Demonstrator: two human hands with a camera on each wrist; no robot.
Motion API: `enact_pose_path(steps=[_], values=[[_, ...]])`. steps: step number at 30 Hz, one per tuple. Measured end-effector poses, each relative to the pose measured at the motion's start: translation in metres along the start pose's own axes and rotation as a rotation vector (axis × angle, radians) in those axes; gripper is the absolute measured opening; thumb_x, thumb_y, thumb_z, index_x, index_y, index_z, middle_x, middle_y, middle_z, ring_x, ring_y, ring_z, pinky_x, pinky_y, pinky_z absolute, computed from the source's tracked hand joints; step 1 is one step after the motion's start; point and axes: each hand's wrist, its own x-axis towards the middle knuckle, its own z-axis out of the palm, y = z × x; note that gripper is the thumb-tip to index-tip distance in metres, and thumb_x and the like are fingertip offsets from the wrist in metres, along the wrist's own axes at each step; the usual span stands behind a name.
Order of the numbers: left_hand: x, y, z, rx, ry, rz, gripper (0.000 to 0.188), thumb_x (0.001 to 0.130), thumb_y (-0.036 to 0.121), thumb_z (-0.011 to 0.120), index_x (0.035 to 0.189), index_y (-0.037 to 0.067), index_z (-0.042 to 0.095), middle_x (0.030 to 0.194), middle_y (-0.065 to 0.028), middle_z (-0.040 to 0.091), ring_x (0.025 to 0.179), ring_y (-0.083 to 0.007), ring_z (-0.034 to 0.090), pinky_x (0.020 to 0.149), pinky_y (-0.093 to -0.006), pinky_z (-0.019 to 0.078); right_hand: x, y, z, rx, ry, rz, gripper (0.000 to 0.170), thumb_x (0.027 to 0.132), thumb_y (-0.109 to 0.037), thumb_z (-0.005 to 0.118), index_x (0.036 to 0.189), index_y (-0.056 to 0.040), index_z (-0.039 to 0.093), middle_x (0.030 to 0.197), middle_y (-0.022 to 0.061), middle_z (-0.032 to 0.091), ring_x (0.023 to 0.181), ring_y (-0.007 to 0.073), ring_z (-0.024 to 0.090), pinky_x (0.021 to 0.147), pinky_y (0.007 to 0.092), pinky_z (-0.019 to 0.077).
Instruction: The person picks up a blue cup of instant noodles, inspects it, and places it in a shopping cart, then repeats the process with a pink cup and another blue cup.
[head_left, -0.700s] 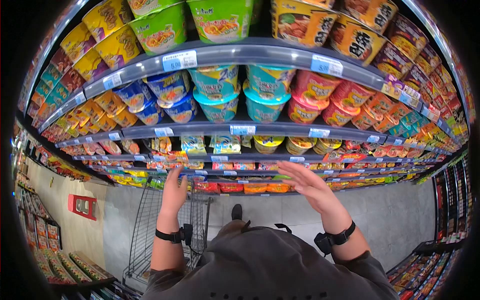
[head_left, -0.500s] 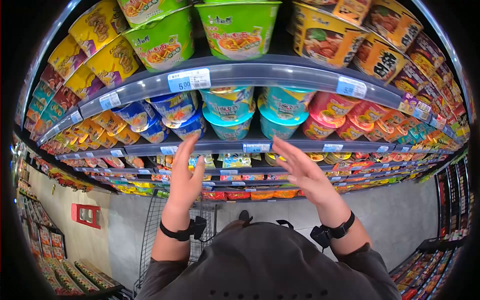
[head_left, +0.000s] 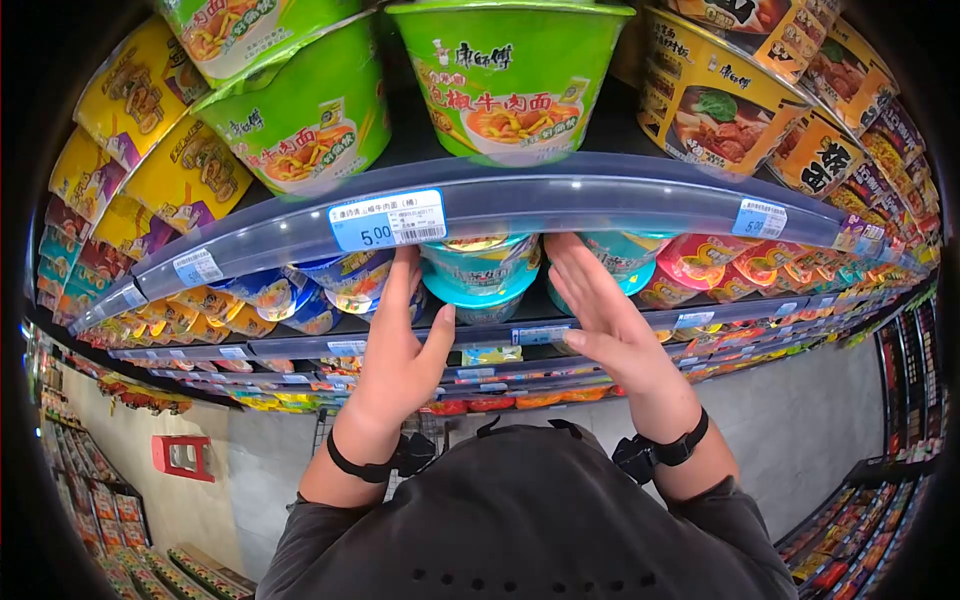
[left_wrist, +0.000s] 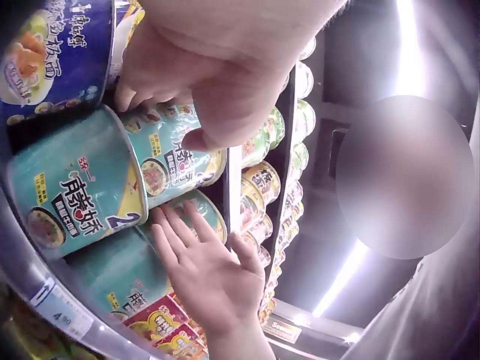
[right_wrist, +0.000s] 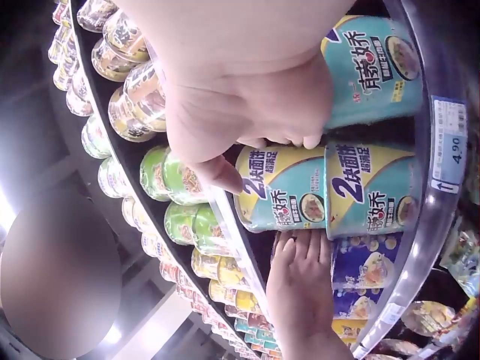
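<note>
Two teal instant noodle tubs stand stacked on the second shelf: an upper tub [head_left: 480, 262] and a lower tub [head_left: 488, 302]. My left hand [head_left: 402, 355] is at the upper tub's left side, fingers extended and thumb apart. On its other side my right hand [head_left: 622, 335] reaches in with straight fingers, between this stack and a neighbouring teal stack [head_left: 625, 262]. In the right wrist view the upper tub [right_wrist: 281, 191] lies between both hands, left fingertips right at its side. The right fingertips are partly hidden behind the palm.
The shelf edge above, with a price tag [head_left: 385, 220], overhangs the hands. Green noodle tubs [head_left: 510, 90] stand on that upper shelf. Blue tubs [head_left: 345, 275] flank the teal ones on the left, pink tubs [head_left: 690, 265] on the right. A red stool [head_left: 183, 457] is on the floor.
Both hands have risen and reached forward from below the shelf to either side of the teal stack. The view has come closer to the shelves, and the cart is now mostly hidden.
</note>
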Motion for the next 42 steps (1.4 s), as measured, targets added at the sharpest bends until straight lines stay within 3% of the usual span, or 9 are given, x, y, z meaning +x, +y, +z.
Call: enact_pose_path(steps=[11, 14, 19, 28, 29, 33, 38, 40, 42], values=[[-0.004, 0.017, 0.005, -0.013, 0.084, -0.041, 0.073, 0.095, -0.002, 0.057, 0.159, -0.009, 0.022, 0.157, -0.0311, 0.038, 0.148, -0.0379, 0.04, 0.12, -0.0461, 0.0347, 0.005, -0.005, -0.009, 0.041, -0.122, 0.006, 0.096, 0.089, 0.006, 0.056, 0.166, -0.0023, 0.0, 0.174, 0.0179, 0.001, 0.161, 0.0295, 0.0, 0.128, 0.0467, 0.0041], [-0.018, 0.028, 0.011, 0.013, 0.123, -0.085, 0.073, 0.094, -0.003, 0.057, 0.159, -0.008, 0.023, 0.157, -0.0308, 0.039, 0.148, -0.0379, 0.04, 0.119, -0.0481, 0.0365, -0.002, -0.011, -0.012, 0.06, -0.14, 0.063, 0.101, 0.088, -0.007, 0.063, 0.166, -0.0036, 0.0, 0.174, 0.0182, 0.003, 0.161, 0.0319, 0.002, 0.128, 0.0488, 0.0042], [-0.041, 0.05, 0.03, -0.05, 0.236, -0.129, 0.071, 0.095, -0.003, 0.057, 0.158, -0.006, 0.027, 0.156, -0.0272, 0.042, 0.146, -0.0357, 0.043, 0.118, -0.0478, 0.0382, -0.022, -0.021, -0.025, 0.148, -0.242, 0.073, 0.097, 0.089, 0.0, 0.059, 0.166, -0.0045, 0.0, 0.174, 0.0182, 0.005, 0.161, 0.0294, 0.005, 0.128, 0.0465, 0.0061], [-0.121, 0.087, 0.08, -0.1, 0.407, -0.162, 0.063, 0.096, -0.005, 0.054, 0.156, -0.008, 0.031, 0.152, -0.0197, 0.045, 0.142, -0.0287, 0.047, 0.113, -0.0423, 0.0417, -0.08, -0.016, -0.043, 0.423, -0.304, 0.167, 0.094, 0.091, -0.004, 0.061, 0.165, 0.0002, 0.003, 0.172, 0.0208, 0.012, 0.16, 0.0317, 0.01, 0.128, 0.0482, 0.0091], [-0.129, 0.094, 0.08, -0.007, 0.332, -0.165, 0.063, 0.094, -0.008, 0.055, 0.154, -0.007, 0.036, 0.144, -0.0182, 0.049, 0.137, -0.0284, 0.052, 0.11, -0.0405, 0.0451, -0.089, -0.014, -0.046, 0.471, -0.312, 0.216, 0.094, 0.091, -0.005, 0.061, 0.165, 0.001, 0.004, 0.172, 0.0212, 0.012, 0.16, 0.0321, 0.01, 0.128, 0.0487, 0.0097], [-0.175, 0.113, 0.101, 0.146, 0.336, -0.305, 0.066, 0.088, -0.012, 0.057, 0.152, -0.001, 0.044, 0.132, -0.0187, 0.054, 0.123, -0.0295, 0.058, 0.103, -0.0386, 0.0522, -0.126, 0.011, -0.051, 0.544, -0.365, 0.429, 0.094, 0.091, -0.009, 0.065, 0.165, -0.0014, 0.007, 0.171, 0.0197, 0.015, 0.159, 0.033, 0.016, 0.127, 0.0504, 0.0126], [-0.23, 0.141, 0.119, 0.213, 0.327, -0.528, 0.064, 0.088, -0.008, 0.06, 0.15, 0.0, 0.049, 0.131, -0.0187, 0.057, 0.119, -0.03, 0.06, 0.1, -0.036, 0.0527, -0.163, 0.04, -0.047, 0.539, -0.474, 0.723, 0.092, 0.092, -0.011, 0.065, 0.166, -0.0029, 0.01, 0.17, 0.018, 0.019, 0.156, 0.0318, 0.025, 0.126, 0.0477, 0.0209], [-0.254, 0.146, 0.122, 0.324, 0.247, -0.574, 0.062, 0.088, -0.005, 0.061, 0.149, 0.0, 0.049, 0.128, -0.0199, 0.06, 0.117, -0.032, 0.061, 0.096, -0.0358, 0.0532, -0.175, 0.05, -0.046, 0.531, -0.545, 0.748, 0.089, 0.094, -0.013, 0.064, 0.165, -0.0015, 0.011, 0.169, 0.0175, 0.022, 0.155, 0.0311, 0.027, 0.126, 0.0469, 0.0225], [-0.269, 0.161, 0.126, 0.356, 0.285, -0.624, 0.058, 0.089, -0.002, 0.061, 0.147, 0.0, 0.052, 0.122, -0.0205, 0.064, 0.112, -0.0341, 0.064, 0.093, -0.0384, 0.0532, -0.178, 0.051, -0.043, 0.474, -0.675, 0.824, 0.088, 0.096, -0.016, 0.064, 0.165, -0.0001, 0.011, 0.168, 0.0171, 0.024, 0.154, 0.0309, 0.03, 0.126, 0.0466, 0.0228]])
